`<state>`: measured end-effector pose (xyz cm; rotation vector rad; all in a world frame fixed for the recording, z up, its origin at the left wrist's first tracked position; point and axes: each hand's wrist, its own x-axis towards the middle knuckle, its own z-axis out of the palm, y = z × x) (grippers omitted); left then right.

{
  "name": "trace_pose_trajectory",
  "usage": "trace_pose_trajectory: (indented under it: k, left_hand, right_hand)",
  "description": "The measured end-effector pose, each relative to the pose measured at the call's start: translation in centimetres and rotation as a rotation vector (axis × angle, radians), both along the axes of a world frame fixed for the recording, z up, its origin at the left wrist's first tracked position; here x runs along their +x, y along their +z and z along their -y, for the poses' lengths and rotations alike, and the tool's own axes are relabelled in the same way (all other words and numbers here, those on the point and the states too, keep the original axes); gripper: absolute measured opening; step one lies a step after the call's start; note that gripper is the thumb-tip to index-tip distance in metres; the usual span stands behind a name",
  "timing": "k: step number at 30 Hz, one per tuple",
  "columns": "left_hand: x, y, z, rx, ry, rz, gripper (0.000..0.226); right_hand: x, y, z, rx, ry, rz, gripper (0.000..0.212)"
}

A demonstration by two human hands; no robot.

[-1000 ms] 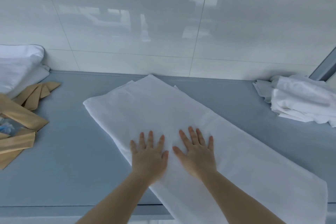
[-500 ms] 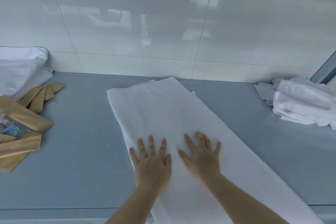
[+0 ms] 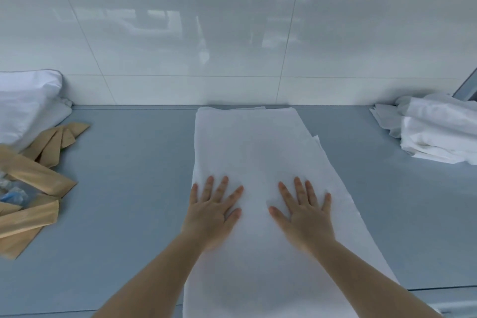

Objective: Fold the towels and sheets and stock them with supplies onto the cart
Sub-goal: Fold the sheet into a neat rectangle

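Note:
A long white sheet [image 3: 247, 147], folded into a strip, lies on the grey-blue table [image 3: 134, 178] and runs from the wall towards me, over the front edge. My left hand [image 3: 213, 210] presses flat on its left part with fingers spread. My right hand [image 3: 303, 214] presses flat on its right part, a short gap between the two hands. Neither hand grips the cloth.
A loose pile of white linen [image 3: 436, 134] sits at the back right. At the far left lie a white pillow-like bundle [image 3: 25, 103] and several tan paper packets [image 3: 33, 181], with a blue-and-clear plastic packet [image 3: 14, 195] among them. A glossy white tiled wall [image 3: 232, 33] backs the table.
The sheet has swung from a diagonal lie to nearly straight towards the wall, turned under both flat hands. The hands have moved slightly apart.

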<state>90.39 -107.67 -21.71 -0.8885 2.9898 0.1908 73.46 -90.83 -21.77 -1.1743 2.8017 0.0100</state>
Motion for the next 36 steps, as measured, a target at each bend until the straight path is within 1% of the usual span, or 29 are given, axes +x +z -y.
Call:
trace_pose_trajectory:
  k: [5, 16, 19, 21, 26, 28, 31, 36]
  left_hand:
    - [-1.4, -0.1, 2.4, -0.002, -0.044, 0.016, 0.058]
    - [-3.6, 0.2, 4.7, -0.005, -0.043, 0.031, 0.06]
    - [-2.7, 0.6, 3.0, 0.038, 0.038, 0.01, 0.057]
    - [-0.9, 0.7, 0.6, 0.073, 0.074, 0.023, 0.06]
    - [5.7, 0.1, -7.2, 0.058, 0.064, 0.005, 0.074]
    - [7.1, 0.0, -9.1, 0.046, 0.065, 0.005, 0.076]
    - [7.3, 0.2, -9.6, 0.038, 0.083, 0.011, 0.075]
    - [7.2, 0.0, -9.5, 0.033, 0.078, 0.03, 0.076]
  right_hand:
    - [-0.9, -0.5, 1.6, -0.016, -0.029, -0.014, 0.081]
    - [-2.6, -0.2, 3.8, -0.02, -0.041, -0.01, 0.08]
    - [-2.5, 0.0, 3.8, -0.015, -0.035, -0.011, 0.079]
    - [-2.4, 0.3, 3.7, -0.005, -0.031, -0.003, 0.076]
    - [-2.3, 1.0, 3.6, 0.04, -0.009, 0.016, 0.072]
    - [-1.9, 1.6, 3.5, 0.059, 0.005, 0.027, 0.068]
    - [0.3, 2.1, 2.2, 0.088, 0.052, 0.059, 0.062]
    - [7.1, 1.2, -4.3, 0.064, 0.142, 0.079, 0.064]
